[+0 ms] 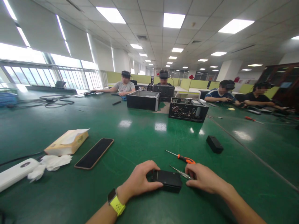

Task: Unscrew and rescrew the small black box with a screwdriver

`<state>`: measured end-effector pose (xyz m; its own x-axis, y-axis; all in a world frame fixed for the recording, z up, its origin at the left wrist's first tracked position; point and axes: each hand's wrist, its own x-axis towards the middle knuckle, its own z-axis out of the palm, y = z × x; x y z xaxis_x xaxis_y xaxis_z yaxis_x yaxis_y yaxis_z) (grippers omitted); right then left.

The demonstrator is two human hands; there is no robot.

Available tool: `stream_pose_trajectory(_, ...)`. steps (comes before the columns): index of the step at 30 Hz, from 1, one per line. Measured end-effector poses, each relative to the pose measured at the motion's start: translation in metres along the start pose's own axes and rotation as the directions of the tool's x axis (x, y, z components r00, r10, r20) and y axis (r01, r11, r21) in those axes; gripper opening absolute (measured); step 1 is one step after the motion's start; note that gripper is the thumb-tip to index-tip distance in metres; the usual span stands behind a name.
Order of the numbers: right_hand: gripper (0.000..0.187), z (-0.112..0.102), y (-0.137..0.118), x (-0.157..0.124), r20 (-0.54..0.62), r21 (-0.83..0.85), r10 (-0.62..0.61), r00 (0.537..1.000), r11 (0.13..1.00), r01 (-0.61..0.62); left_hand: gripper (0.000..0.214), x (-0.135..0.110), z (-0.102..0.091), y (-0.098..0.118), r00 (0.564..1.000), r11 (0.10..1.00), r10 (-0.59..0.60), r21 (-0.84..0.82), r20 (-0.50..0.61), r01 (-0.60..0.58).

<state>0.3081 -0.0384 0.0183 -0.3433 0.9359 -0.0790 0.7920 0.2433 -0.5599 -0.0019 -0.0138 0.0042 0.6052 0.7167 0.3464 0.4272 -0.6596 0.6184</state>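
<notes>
Ceiling lights (174, 20) gleam on the green bench (133, 143). Toward its near edge, the worker's left hand (140, 180) clasps a black box (169, 179) between thumb and fingers; the right hand (205, 177) pinches a slim metal tool (183, 174) beside it. Bracing the box flat should aid control.

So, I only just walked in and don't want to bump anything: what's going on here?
The camera wearer's left hand grips a black box at the green table. The right hand holds a slim metal tool next to it, the tip pointing away from the wearer. An orange-handled screwdriver lies just beyond that hand, and a second black box sits farther off to the right. Other people sit across the table.
</notes>
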Motion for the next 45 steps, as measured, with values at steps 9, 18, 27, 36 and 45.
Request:
stream_pose_trajectory(9, 0.037, -0.029, 0.015, -0.006, 0.189, 0.355, -0.142, 0.972, 0.932, 0.067, 0.036, 0.000, -0.001, -0.003, 1.000, 1.000, 0.024, -0.012, -0.016, -0.024)
stream_pose_trajectory(18, 0.024, -0.023, 0.015, -0.005, 0.346, 0.479, -0.111, 0.932, 0.875, -0.074, 0.036, 0.001, -0.001, -0.004, 0.999, 0.999, 0.033, -0.021, -0.020, -0.033)
stream_pose_trajectory(27, 0.019, -0.013, -0.004, -0.005, 0.285, 0.478, -0.107, 0.953, 0.877, -0.045, 0.037, 0.000, -0.002, 0.002, 1.000, 0.999, -0.015, 0.030, 0.023, 0.014)
stream_pose_trajectory(36, 0.020, 0.008, 0.000, 0.006, 0.219, 0.322, -0.043, 0.975, 0.946, -0.031, 0.036, 0.001, -0.002, 0.000, 1.000, 0.999, 0.026, -0.019, 0.005, -0.026)
stream_pose_trajectory(45, 0.012, -0.019, 0.034, -0.001, 0.115, 0.153, 0.077, 0.990, 0.984, -0.094, 0.036, 0.001, -0.004, 0.002, 0.999, 0.999, 0.048, 0.011, -0.002, -0.048)
